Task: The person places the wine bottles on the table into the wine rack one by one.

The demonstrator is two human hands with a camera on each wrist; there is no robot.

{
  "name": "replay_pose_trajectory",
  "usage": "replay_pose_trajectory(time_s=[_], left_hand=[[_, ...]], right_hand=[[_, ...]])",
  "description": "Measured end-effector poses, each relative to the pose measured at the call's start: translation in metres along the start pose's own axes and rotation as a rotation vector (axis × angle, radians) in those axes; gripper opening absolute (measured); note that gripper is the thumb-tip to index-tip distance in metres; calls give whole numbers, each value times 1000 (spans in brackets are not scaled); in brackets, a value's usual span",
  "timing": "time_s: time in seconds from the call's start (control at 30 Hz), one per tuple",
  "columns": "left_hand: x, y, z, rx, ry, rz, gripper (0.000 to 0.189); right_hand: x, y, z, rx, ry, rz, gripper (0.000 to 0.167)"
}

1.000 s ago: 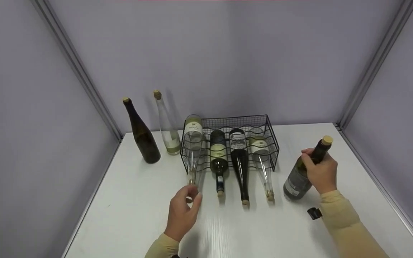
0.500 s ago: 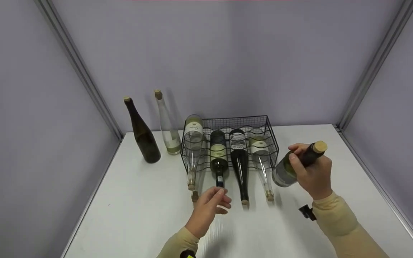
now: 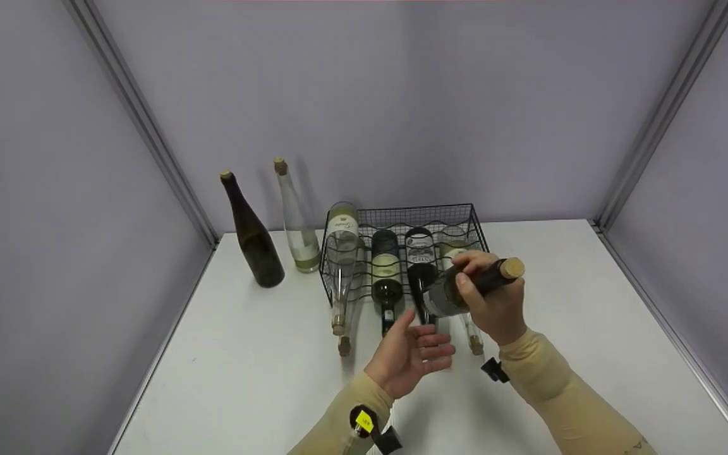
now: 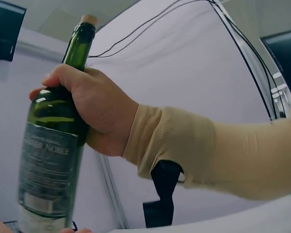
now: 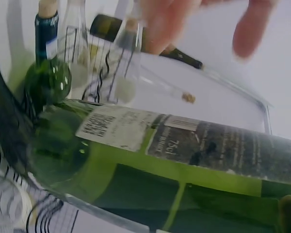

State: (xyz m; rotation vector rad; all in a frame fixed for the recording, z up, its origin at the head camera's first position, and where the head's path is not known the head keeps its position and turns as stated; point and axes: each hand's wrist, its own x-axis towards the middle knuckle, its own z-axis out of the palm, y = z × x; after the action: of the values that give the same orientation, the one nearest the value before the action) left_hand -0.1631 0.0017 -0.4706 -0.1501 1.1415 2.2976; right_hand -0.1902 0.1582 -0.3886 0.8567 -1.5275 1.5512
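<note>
My right hand (image 3: pixel 497 313) grips a corked green wine bottle (image 3: pixel 445 296) round its neck and shoulder. The bottle leans, with its base toward the left and its cork (image 3: pixel 512 268) toward the right. A dark label with small print shows on it in the left wrist view. Beside the base, my left hand (image 3: pixel 409 361) is spread with its fingers straight, holding nothing. Behind both hands stands a black wire rack (image 3: pixel 395 218). In it lie a clear bottle (image 3: pixel 342 253), a green bottle (image 3: pixel 387 291), a dark bottle (image 3: pixel 421 273) and another clear bottle (image 3: pixel 476 344), partly hidden.
A brown bottle (image 3: pixel 256 253) and a clear bottle (image 3: pixel 301 237), both corked, stand upright left of the rack. Corked necks jut from the rack over the white table (image 3: pixel 244 354). Pale panels (image 3: pixel 364 95) enclose the back and sides.
My right hand has carried the wine bottle leftward from the table's right side to the front of the rack, tilting it further. My left hand has moved right, past the bottle necks, and spread.
</note>
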Motion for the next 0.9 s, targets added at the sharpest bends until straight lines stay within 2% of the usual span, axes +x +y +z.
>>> replay_pose_trajectory(time_s=[0.1,0.2,0.33,0.43,0.57,0.67,0.9], left_hand=[[7,-1,5,-84,-34,-36,87],[11,-1,11,-201,-98,-49,91],[13,2,17,-367,-177,-31,88],[14,4,19,-482,-193,-4,82],[13,8,22,-627,-188,32,72],[11,11,23,-694,-161,38,70],[9,19,24,-749,-27,23,60]], right_hand=[[-5,2,12,56,-54,2,12],[-11,1,22,68,-109,-13,15],[-19,3,32,64,-140,-66,15],[-25,7,37,47,-143,-133,12],[-34,17,41,-9,-169,-246,9],[-43,23,42,-49,-191,-305,9],[-54,26,45,-107,-201,-331,8]])
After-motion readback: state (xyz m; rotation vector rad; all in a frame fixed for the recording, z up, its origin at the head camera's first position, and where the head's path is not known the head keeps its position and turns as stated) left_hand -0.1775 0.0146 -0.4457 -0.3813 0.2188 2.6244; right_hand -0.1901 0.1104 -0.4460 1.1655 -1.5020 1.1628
